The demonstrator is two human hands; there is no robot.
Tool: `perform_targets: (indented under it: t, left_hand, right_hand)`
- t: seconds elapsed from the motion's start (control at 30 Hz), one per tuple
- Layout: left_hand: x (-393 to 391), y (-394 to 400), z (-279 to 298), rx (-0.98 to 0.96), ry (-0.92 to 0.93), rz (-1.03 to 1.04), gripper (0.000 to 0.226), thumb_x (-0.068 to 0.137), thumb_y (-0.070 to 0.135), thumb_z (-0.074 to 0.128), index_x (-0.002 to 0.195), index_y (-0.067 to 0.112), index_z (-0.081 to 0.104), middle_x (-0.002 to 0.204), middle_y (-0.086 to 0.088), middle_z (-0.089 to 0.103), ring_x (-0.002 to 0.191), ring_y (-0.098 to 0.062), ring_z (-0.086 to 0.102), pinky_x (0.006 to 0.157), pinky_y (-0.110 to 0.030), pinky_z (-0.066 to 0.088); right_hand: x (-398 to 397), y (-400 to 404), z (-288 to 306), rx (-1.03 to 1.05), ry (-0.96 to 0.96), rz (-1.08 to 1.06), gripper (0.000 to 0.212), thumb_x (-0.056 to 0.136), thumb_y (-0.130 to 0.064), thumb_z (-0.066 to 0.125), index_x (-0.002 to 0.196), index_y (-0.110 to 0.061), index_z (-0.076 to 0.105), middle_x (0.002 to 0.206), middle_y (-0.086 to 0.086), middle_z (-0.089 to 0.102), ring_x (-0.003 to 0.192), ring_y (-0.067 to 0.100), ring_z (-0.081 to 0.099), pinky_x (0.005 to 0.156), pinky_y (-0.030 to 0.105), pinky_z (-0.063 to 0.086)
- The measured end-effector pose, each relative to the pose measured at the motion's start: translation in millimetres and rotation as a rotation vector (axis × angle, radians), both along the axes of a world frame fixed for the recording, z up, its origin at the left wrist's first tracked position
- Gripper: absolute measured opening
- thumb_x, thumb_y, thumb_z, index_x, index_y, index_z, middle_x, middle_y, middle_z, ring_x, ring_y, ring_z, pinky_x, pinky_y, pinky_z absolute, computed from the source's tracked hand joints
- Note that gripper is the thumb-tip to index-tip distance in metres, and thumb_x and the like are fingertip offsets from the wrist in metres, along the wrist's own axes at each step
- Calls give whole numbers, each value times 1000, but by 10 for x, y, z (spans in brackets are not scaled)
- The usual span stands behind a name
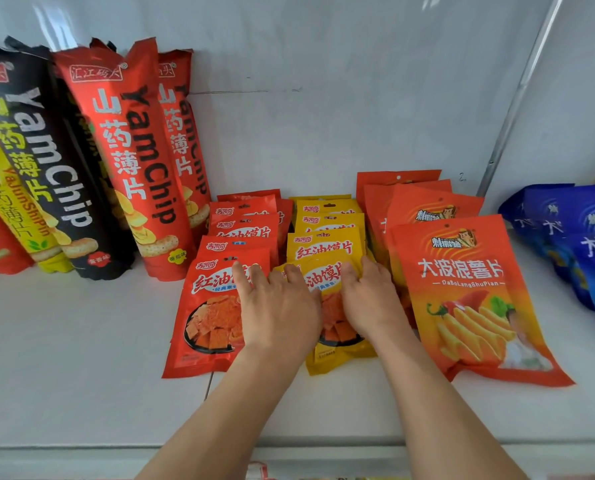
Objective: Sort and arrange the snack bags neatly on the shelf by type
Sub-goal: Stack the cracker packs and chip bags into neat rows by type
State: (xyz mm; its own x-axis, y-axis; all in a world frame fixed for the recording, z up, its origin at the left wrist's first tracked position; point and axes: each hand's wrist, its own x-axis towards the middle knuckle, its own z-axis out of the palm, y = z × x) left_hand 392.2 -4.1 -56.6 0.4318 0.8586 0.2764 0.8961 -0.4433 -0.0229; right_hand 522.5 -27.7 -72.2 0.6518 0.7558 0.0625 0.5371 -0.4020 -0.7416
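Observation:
On the white shelf (64, 358) a row of small red snack bags (206, 317) lies beside a row of small yellow snack bags (323, 249). Both my hands lie on the front yellow bag (337, 358). My left hand (277, 310) rests flat across its left side and partly over the front red bag, fingers straight. My right hand (367, 299) covers its right side, with the thumb hooked over the bag's top edge. To the right stands a row of larger orange crisp bags (462, 289).
Tall yam chip bags, red (133, 161), black (43, 161) and yellow (9, 202), lean against the back wall at the left. Blue bags (580, 237) lie at the far right. The shelf's front edge (81, 448) runs below my forearms.

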Motion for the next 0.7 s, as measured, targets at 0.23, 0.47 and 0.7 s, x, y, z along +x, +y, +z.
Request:
perform_targets:
  t: [0.23, 0.47, 0.7]
  left_hand:
    - [51, 77, -60, -50, -82, -43, 58, 103, 52, 29, 144, 13, 42, 138, -9, 58, 144, -36, 32, 121, -58, 5]
    - [38, 171, -127, -78, -101, -102, 59, 106, 49, 23, 153, 14, 30, 154, -6, 42, 153, -31, 13, 122, -55, 1]
    - [54, 208, -134, -102, -125, -138, 59, 107, 48, 21, 156, 16, 24, 160, -3, 34, 154, -30, 6, 123, -54, 0]
  right_hand:
    - [129, 223, 132, -153, -169, -18, 78, 95, -65, 10, 148, -14, 35, 153, 13, 36, 140, 35, 28, 111, 48, 24]
    - [204, 310, 271, -188, -61, -75, 81, 97, -67, 17, 150, -8, 29, 150, 18, 42, 135, 40, 40, 107, 48, 34]
    - [223, 320, 282, -174, -98, -83, 70, 101, -60, 22, 150, -10, 28, 149, 17, 43, 134, 40, 42, 105, 48, 37]
